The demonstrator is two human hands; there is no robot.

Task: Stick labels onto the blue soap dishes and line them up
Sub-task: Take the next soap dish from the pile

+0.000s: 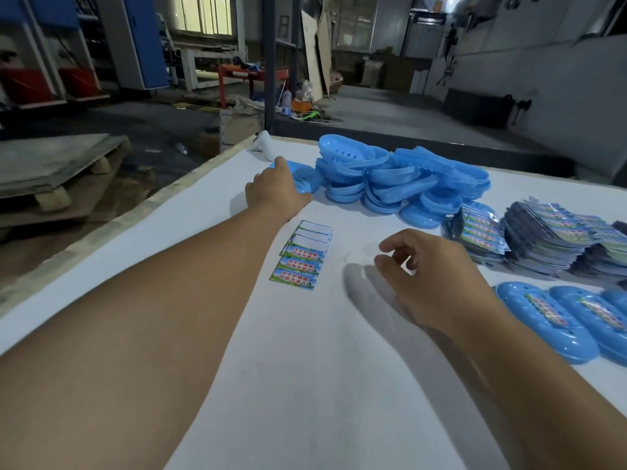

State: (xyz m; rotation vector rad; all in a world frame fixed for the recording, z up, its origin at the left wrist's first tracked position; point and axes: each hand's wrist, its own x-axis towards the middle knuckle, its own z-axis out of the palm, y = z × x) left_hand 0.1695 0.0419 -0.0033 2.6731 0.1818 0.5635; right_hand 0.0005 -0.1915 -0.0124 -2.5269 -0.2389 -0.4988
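Head view: left hand [276, 193] grips a blue soap dish [305, 179]; right hand [429, 276] hovers loosely curled (label strip [302, 256] print blurred).

Two bare forearms in view, no sleeves showing up to the frame edge. Left hand [275, 191] and right hand [428, 280] both bare: no gloves, rings, watch or wristband seen. Nails look short, right-hand fingertips slightly blurred.

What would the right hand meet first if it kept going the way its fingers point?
Probably the label sheet lying flat on the white table: the right hand hovers with curled fingers pointing left toward it. Depth is unclear, so it might pass above.
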